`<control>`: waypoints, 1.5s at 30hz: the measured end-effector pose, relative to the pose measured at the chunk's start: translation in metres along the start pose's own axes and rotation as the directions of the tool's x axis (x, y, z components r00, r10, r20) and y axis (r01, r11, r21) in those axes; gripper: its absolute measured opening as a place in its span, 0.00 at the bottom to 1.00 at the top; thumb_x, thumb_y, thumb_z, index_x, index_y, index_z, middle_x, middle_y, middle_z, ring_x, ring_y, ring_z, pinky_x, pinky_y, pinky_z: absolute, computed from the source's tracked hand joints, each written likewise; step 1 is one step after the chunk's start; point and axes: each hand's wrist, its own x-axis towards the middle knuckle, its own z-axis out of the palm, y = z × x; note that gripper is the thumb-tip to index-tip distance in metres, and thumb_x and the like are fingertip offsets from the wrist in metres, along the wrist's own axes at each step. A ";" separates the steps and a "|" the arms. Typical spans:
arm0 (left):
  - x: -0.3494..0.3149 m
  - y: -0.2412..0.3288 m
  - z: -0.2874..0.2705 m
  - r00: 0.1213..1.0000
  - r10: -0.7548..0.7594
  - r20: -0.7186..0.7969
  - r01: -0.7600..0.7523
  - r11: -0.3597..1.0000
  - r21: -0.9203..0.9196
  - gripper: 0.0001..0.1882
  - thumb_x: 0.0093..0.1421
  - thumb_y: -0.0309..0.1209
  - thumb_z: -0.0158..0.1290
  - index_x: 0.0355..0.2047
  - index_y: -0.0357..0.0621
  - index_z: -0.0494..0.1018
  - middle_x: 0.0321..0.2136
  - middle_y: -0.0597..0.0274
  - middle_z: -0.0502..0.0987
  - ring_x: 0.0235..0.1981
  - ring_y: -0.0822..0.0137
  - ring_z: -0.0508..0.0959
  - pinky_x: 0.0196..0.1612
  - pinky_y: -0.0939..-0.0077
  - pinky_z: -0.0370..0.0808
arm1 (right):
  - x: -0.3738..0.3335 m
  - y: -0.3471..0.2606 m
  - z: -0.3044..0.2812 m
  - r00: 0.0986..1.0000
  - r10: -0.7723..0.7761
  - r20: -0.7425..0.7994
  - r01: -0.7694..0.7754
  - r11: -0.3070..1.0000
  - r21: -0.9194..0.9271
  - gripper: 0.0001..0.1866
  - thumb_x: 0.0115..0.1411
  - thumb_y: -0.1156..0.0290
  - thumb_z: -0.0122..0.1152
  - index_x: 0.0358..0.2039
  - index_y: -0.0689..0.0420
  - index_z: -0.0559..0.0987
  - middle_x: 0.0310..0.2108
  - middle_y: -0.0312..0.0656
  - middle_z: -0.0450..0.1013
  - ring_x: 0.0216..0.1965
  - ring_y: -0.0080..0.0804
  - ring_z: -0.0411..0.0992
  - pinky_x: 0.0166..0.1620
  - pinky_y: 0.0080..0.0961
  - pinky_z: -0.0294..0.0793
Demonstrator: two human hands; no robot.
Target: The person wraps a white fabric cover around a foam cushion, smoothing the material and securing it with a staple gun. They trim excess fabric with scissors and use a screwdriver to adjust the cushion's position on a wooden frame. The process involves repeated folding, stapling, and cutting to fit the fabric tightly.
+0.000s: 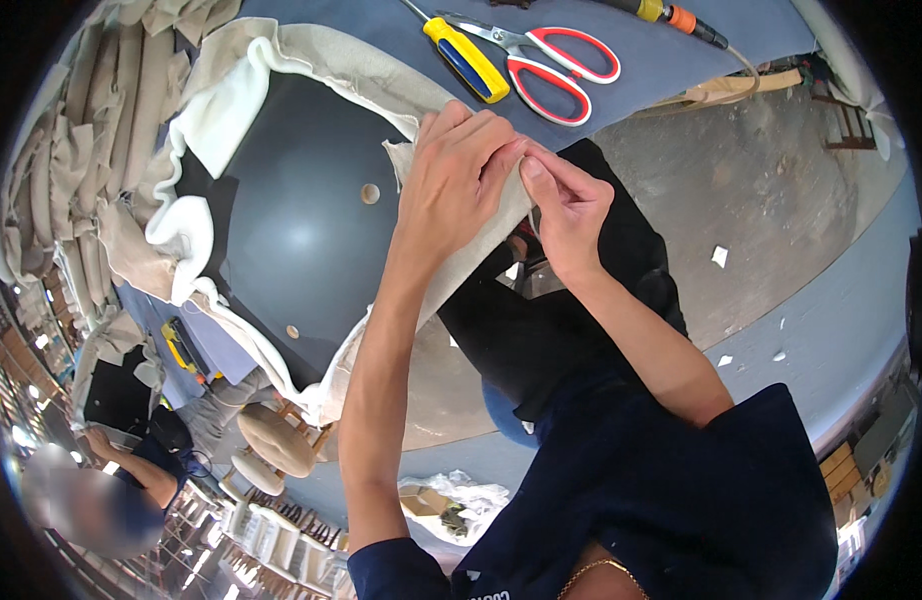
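A dark, smooth seat panel point(301, 235) with small round holes lies on the table in front of me. White padding point(226, 125) and beige fabric point(351, 60) run loosely round its edge. At its right side, my left hand point(459, 175) is closed in a pinch on the fabric edge. Close beside it, my right hand point(573, 210) pinches the same edge between thumb and fingers. The exact bit between the fingertips is hidden. Just beyond my hands lie red-and-white-handled scissors point(521, 42) and a yellow-and-blue-handled screwdriver point(468, 62).
A tool with an orange collar and a cord point(686, 20) lies at the far right of the blue-covered table point(381, 15). Beige fabric pieces point(116, 90) are piled at left. Lower left, a co-worker point(131, 480) handles another panel point(118, 392) near a round stool point(277, 440). White scraps point(719, 256) dot the floor.
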 end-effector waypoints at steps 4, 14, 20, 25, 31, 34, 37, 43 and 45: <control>-0.004 0.004 -0.002 0.999 -0.006 -0.036 0.009 0.995 0.097 0.06 0.62 0.32 0.58 0.30 0.45 0.75 0.27 0.66 0.74 0.34 0.59 0.69 0.45 0.62 0.63 | 0.020 -0.022 -0.015 0.987 0.101 0.124 -0.060 0.953 -0.297 0.13 0.69 0.73 0.61 0.48 0.68 0.83 0.37 0.36 0.81 0.38 0.16 0.74 0.43 0.16 0.75; -0.012 0.010 0.001 0.987 0.032 -0.157 0.006 0.973 0.232 0.06 0.63 0.34 0.59 0.35 0.48 0.77 0.42 0.67 0.75 0.52 0.62 0.70 0.61 0.52 0.59 | 0.232 -0.070 -0.041 0.758 -0.245 0.605 0.594 -0.126 -0.795 0.32 0.50 0.68 0.70 0.59 0.50 0.78 0.50 0.47 0.78 0.52 0.49 0.75 0.56 0.43 0.75; -0.010 0.011 0.004 0.991 0.037 -0.129 -0.001 0.963 0.269 0.06 0.66 0.35 0.56 0.38 0.49 0.74 0.43 0.66 0.76 0.54 0.64 0.73 0.70 0.48 0.55 | 0.285 -0.114 -0.047 0.692 0.220 0.688 0.661 0.190 -0.726 0.31 0.59 0.70 0.67 0.64 0.55 0.73 0.53 0.55 0.78 0.54 0.49 0.77 0.56 0.38 0.75; -0.015 0.006 0.004 0.989 -0.023 -0.147 0.061 0.964 0.259 0.06 0.68 0.35 0.53 0.39 0.48 0.71 0.43 0.64 0.78 0.54 0.63 0.74 0.70 0.48 0.54 | 0.240 -0.177 -0.021 0.756 0.063 0.652 0.572 0.421 -0.704 0.29 0.59 0.67 0.69 0.59 0.66 0.75 0.37 0.46 0.82 0.37 0.28 0.78 0.43 0.28 0.76; -0.016 0.007 0.006 0.989 -0.055 -0.140 0.089 0.964 0.252 0.06 0.69 0.35 0.52 0.40 0.47 0.71 0.41 0.62 0.78 0.53 0.62 0.75 0.70 0.50 0.55 | 0.082 -0.175 -0.034 0.874 0.198 0.443 0.152 0.756 -0.637 0.08 0.62 0.70 0.59 0.30 0.61 0.75 0.18 0.36 0.70 0.16 0.23 0.67 0.21 0.23 0.66; -0.014 0.008 0.007 0.985 -0.048 -0.163 0.088 0.966 0.245 0.04 0.68 0.32 0.52 0.39 0.47 0.71 0.39 0.62 0.78 0.51 0.62 0.75 0.70 0.51 0.55 | 0.027 -0.161 -0.035 0.905 0.335 0.263 -0.141 0.818 -0.558 0.07 0.61 0.72 0.59 0.33 0.63 0.74 0.19 0.38 0.70 0.17 0.25 0.69 0.22 0.23 0.69; -0.014 0.010 0.004 0.987 -0.054 -0.152 0.088 0.969 0.229 0.03 0.66 0.29 0.52 0.39 0.47 0.71 0.37 0.61 0.77 0.50 0.61 0.75 0.70 0.51 0.56 | 0.005 -0.142 -0.031 0.918 0.320 0.233 -0.102 0.760 -0.642 0.06 0.61 0.75 0.59 0.31 0.64 0.74 0.19 0.37 0.70 0.18 0.23 0.68 0.22 0.22 0.68; -0.012 0.004 0.005 0.986 -0.043 -0.164 0.079 0.973 0.217 0.02 0.64 0.27 0.52 0.37 0.47 0.70 0.36 0.62 0.76 0.49 0.61 0.75 0.69 0.51 0.56 | 0.002 -0.140 -0.022 0.881 0.389 0.269 -0.124 0.739 -0.662 0.05 0.62 0.76 0.58 0.31 0.63 0.73 0.20 0.36 0.68 0.19 0.22 0.67 0.22 0.21 0.67; -0.013 0.004 0.005 0.983 -0.047 -0.175 0.083 0.976 0.201 0.02 0.64 0.27 0.51 0.37 0.47 0.70 0.36 0.62 0.76 0.49 0.61 0.75 0.69 0.51 0.56 | 0.001 -0.140 -0.023 0.879 0.405 0.253 -0.146 0.731 -0.666 0.05 0.62 0.76 0.58 0.32 0.62 0.72 0.20 0.36 0.68 0.19 0.22 0.67 0.22 0.21 0.67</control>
